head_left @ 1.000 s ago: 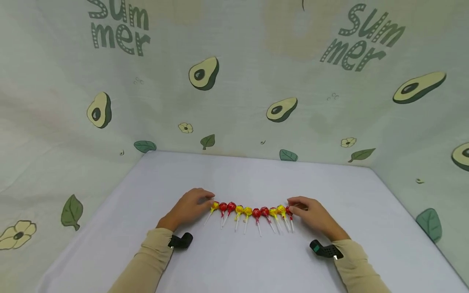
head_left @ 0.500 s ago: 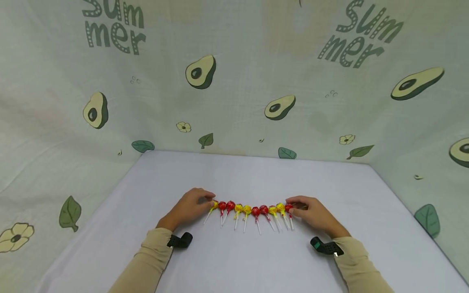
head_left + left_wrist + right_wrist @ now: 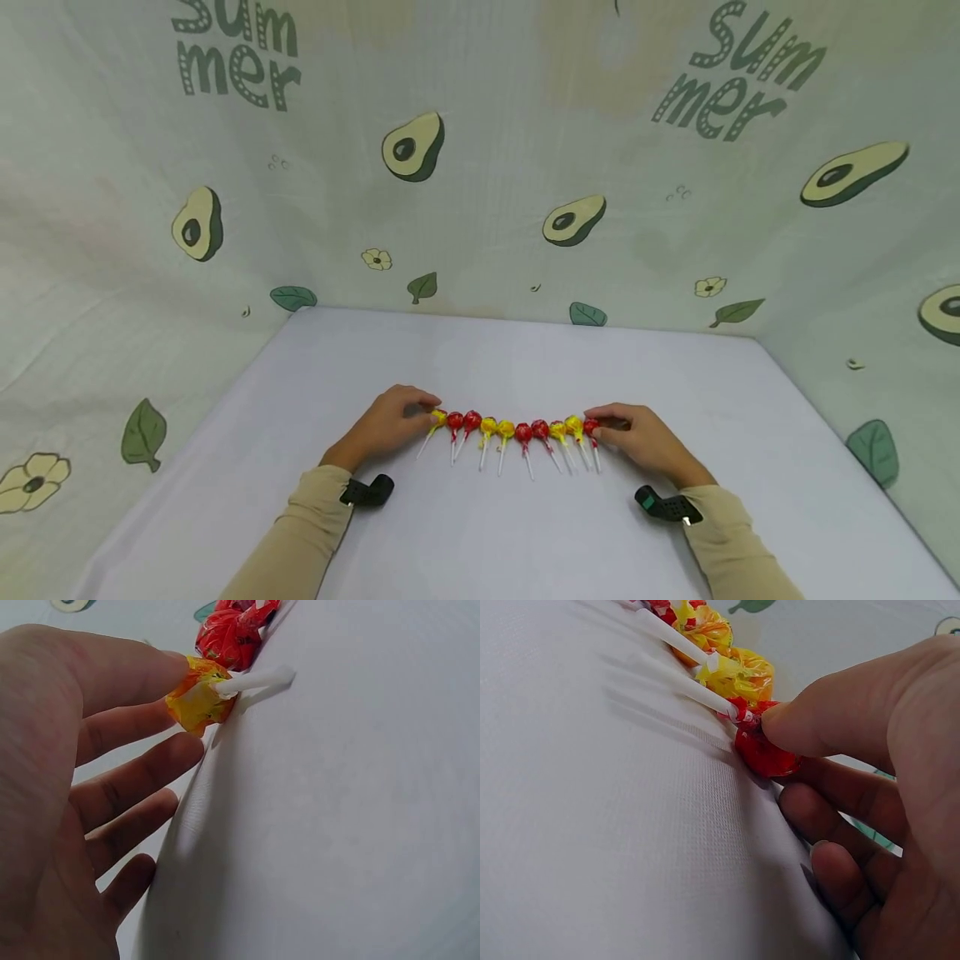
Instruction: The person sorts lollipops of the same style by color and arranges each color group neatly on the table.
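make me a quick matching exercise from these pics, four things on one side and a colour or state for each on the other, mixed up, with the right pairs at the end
Things
1. left hand
2. right hand
3. sleeves
4. tabletop

Colours and states
A. beige
B. pinching the red lollipop at one end of the row
C. white
D. pinching the yellow lollipop at one end of the row

Right pairs
1-D
2-B
3-A
4-C
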Demonstrator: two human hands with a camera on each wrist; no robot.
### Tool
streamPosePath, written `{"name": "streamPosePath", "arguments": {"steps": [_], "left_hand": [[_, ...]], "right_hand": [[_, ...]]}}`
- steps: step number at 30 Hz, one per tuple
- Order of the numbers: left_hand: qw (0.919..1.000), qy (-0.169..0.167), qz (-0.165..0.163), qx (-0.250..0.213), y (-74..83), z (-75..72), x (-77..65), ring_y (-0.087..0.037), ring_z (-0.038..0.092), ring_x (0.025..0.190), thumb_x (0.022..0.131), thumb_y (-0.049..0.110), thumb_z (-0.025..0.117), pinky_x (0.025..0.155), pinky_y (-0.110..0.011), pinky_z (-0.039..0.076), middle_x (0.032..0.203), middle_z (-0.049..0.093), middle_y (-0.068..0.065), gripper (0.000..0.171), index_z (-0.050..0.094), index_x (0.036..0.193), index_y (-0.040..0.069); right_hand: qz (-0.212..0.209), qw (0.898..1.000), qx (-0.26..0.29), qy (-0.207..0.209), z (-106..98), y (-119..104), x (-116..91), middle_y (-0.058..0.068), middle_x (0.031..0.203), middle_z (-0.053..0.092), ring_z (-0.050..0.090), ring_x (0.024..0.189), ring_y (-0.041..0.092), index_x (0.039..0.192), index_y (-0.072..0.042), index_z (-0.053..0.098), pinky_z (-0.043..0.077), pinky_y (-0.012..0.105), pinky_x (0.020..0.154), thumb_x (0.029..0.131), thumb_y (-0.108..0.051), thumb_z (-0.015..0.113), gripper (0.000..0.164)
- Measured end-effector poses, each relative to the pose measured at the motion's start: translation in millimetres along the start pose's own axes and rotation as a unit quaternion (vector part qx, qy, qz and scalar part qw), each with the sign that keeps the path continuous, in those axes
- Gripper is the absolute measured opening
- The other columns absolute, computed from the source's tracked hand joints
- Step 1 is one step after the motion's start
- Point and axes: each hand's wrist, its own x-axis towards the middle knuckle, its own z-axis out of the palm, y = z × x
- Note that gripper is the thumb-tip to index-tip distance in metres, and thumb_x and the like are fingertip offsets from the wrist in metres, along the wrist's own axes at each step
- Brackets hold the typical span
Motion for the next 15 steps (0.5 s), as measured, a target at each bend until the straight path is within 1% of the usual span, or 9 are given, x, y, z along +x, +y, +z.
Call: {"name": "streamPosePath", "arguments": {"steps": [5, 11, 15], "left_hand": [[1.0, 0.002, 0.003, -0.004, -1.3, 2.2, 0.8, -0.019, 0.053, 0.12, 0.092, 0.024, 0.072, 0.105, -0.047, 0.039, 0.11, 0.065, 0.014, 0.027, 0.072, 0.119, 0.022], [1.0, 0.004, 0.003, 0.002, -4.5, 5.0, 0.7, -0.019, 0.052, 0.121, 0.092, 0.025, 0.073, 0.105, -0.048, 0.039, 0.11, 0.065, 0.014, 0.026, 0.073, 0.117, 0.023], [0.9999, 0.008, 0.003, 0.007, -4.3, 4.6, -0.9, -0.019, 0.052, 0.122, 0.092, 0.026, 0.074, 0.106, -0.048, 0.039, 0.11, 0.064, 0.014, 0.026, 0.073, 0.117, 0.024]], "right_hand": [[0.003, 1.0, 0.002, 0.004, 0.4, -0.4, -1.2, 0.001, 0.122, 0.067, 0.059, 0.108, 0.021, 0.122, -0.018, 0.071, 0.046, 0.047, 0.094, 0.095, -0.028, 0.07, 0.03], [0.011, 1.0, -0.001, 0.008, 2.0, 0.1, -0.5, 0.001, 0.121, 0.068, 0.058, 0.106, 0.021, 0.121, -0.018, 0.072, 0.046, 0.046, 0.093, 0.094, -0.028, 0.071, 0.029], [0.015, 1.0, 0.001, 0.011, 2.8, 0.6, -0.6, -0.001, 0.119, 0.068, 0.058, 0.104, 0.019, 0.12, -0.02, 0.072, 0.046, 0.044, 0.092, 0.093, -0.028, 0.072, 0.028]]}}
